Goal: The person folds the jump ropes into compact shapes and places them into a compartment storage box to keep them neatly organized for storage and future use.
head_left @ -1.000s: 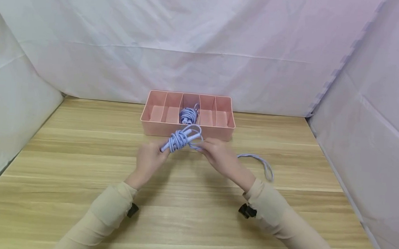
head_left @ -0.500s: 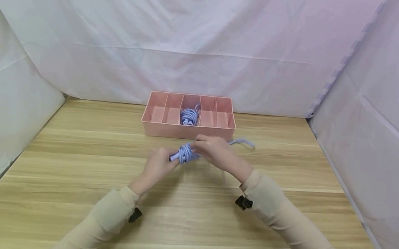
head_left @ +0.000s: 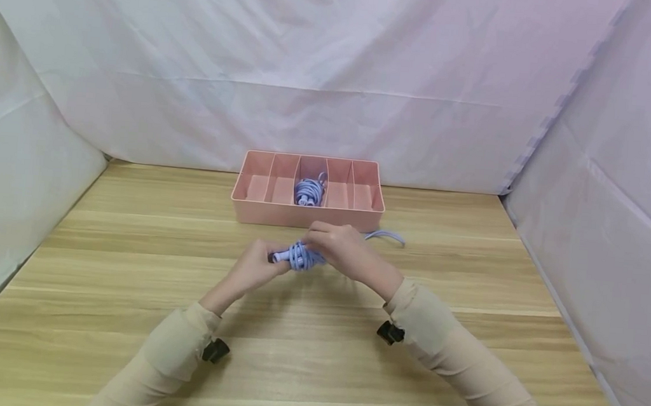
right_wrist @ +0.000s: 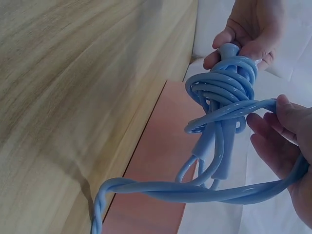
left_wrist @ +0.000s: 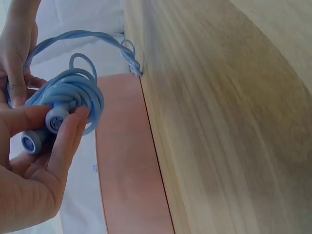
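A light-blue jump rope (head_left: 300,256), its cord wound round its two handles, is in both hands above the table. My left hand (head_left: 253,266) grips the handle ends; in the left wrist view both round end caps (left_wrist: 57,120) show between thumb and fingers. My right hand (head_left: 347,250) pinches the doubled, twisted cord between thumb and fingers, just beside the coil. In the right wrist view the cord's tail (right_wrist: 209,191) runs from this hand and hangs down in a loop. Both handles (right_wrist: 225,151) stick out of the coil there.
Behind the hands stands a pink box (head_left: 307,217) with several compartments. Its middle compartment holds another wound blue jump rope (head_left: 309,191). White cloth (head_left: 308,125) hangs along the back and sides of the wooden table (head_left: 127,245).
The right hand has wound more cord round the handles, and the loose tail at right is shorter. Both hands have come lower and closer together, and the handle tips are now hidden in the head view.
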The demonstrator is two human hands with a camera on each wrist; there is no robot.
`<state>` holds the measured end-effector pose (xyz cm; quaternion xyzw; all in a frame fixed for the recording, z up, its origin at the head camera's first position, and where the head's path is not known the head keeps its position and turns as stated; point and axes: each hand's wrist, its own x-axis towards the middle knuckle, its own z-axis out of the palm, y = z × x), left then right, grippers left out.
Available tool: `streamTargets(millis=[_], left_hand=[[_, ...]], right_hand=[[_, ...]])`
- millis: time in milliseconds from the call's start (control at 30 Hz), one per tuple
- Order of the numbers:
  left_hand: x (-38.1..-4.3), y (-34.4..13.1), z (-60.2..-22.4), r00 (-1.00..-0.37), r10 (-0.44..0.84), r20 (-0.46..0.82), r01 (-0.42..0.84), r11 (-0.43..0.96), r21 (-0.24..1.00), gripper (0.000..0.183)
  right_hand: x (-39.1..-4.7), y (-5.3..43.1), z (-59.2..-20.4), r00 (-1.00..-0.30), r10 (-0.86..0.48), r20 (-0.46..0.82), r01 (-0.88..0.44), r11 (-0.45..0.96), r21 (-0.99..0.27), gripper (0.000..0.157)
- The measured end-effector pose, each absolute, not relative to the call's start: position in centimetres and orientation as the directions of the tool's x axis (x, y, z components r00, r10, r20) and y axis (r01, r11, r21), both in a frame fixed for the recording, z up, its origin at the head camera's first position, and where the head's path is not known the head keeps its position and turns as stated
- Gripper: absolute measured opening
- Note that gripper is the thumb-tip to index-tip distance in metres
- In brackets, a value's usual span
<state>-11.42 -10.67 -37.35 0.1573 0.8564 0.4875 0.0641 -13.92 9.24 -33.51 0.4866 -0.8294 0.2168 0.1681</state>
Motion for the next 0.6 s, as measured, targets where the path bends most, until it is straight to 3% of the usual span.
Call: streamTargets(millis=[200,467,600], left_hand=[[-11.4,-11.5,-37.3,-0.939,0.343,-0.014,0.134,0.404,0.905,0.024],[-11.6,-11.5,-37.4,-0.985,0.172,-0.025,0.047,0.405,0.913,0.028],[-11.7,-11.6,-37.7,-0.985,0.17,-0.016,0.047,0.362,0.931,0.028]], right_hand=[[-14.4,9.1,-33.0,-0.492,-0.717,0.494,-0.87,0.417,-0.263,0.008],[-15.1,9.3,-32.3,-0.589,-0.7,0.404,-0.804,0.452,-0.387,0.011],[-15.3,9.3,-32.0,-0.623,-0.69,0.369,-0.773,0.469,-0.428,0.011]])
